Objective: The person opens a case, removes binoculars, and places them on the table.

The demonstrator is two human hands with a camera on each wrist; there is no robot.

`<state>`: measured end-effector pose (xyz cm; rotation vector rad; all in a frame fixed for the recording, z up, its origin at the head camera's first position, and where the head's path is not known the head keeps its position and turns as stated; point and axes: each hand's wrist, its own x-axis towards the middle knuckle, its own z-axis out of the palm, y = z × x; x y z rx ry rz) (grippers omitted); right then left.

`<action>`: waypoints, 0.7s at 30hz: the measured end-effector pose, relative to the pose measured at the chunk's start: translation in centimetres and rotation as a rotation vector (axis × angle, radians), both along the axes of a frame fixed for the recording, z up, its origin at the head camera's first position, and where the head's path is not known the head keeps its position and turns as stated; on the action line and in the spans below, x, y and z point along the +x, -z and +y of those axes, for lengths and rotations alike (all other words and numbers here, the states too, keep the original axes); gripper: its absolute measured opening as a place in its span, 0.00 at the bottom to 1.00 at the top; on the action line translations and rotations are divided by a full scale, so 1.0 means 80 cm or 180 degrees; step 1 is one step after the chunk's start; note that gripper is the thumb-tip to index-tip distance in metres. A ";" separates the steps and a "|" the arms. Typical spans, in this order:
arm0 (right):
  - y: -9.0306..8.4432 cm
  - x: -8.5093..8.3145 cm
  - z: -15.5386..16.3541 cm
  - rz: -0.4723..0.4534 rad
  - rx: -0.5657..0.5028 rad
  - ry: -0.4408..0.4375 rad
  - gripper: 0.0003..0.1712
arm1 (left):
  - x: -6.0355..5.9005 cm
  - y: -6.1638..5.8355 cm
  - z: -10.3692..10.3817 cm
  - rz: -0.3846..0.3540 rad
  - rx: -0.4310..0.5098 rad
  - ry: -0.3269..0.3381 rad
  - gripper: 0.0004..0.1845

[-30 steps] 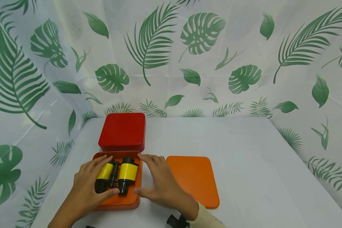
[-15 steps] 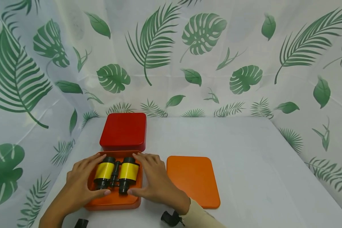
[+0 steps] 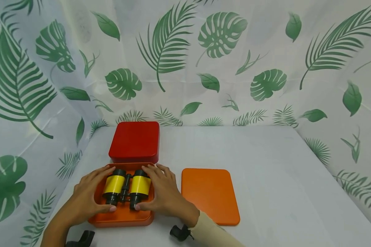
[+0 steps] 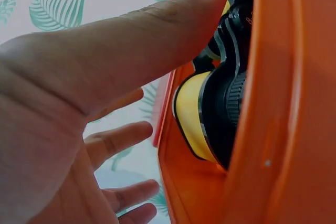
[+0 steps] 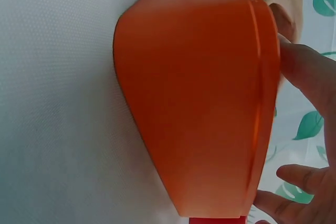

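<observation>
Here the binoculars lie between both hands' grip.

We see a white counter under soft, even light, enclosed at its far edge and both sides by a white curtain printed with green leaves.

So there's a pair of toy binoculars, yellow barrels with black ends and a black hinge in the middle, lying flat inside an open orange box near the front left of the table. Their eyepieces point toward the person, and the wider lens ends face a closed red box just behind.
</observation>
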<state>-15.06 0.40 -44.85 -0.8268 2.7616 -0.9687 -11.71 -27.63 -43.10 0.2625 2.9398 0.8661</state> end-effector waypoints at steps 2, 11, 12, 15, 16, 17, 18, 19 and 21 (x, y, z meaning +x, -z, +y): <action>0.002 -0.001 -0.002 -0.0025 0.0023 0.0022 0.65 | -0.001 0.002 -0.002 -0.0045 0.0037 0.0020 0.67; 0.010 -0.007 -0.009 -0.0094 0.0095 0.0048 0.68 | -0.008 0.005 -0.004 -0.0267 0.0010 0.0015 0.70; 0.011 -0.008 -0.010 -0.0091 0.0094 0.0051 0.68 | -0.009 0.005 -0.004 -0.0280 0.0008 0.0013 0.70; 0.012 -0.010 -0.012 -0.0068 0.0127 0.0044 0.68 | -0.011 0.007 -0.004 -0.0287 -0.0003 0.0026 0.70; 0.012 -0.011 -0.012 -0.0063 0.0136 0.0040 0.68 | -0.012 0.008 -0.004 -0.0288 -0.0008 0.0033 0.70; 0.013 -0.012 -0.013 -0.0051 0.0141 0.0036 0.68 | -0.013 0.008 -0.004 -0.0288 -0.0017 0.0033 0.70; 0.013 -0.012 -0.013 -0.0044 0.0153 0.0032 0.68 | -0.013 0.009 -0.004 -0.0288 -0.0033 0.0036 0.70; 0.013 -0.013 -0.014 -0.0042 0.0176 0.0032 0.68 | -0.014 0.010 -0.004 -0.0286 -0.0044 0.0037 0.70; 0.013 -0.013 -0.015 -0.0045 0.0192 0.0038 0.68 | -0.015 0.011 -0.003 -0.0281 -0.0077 0.0031 0.71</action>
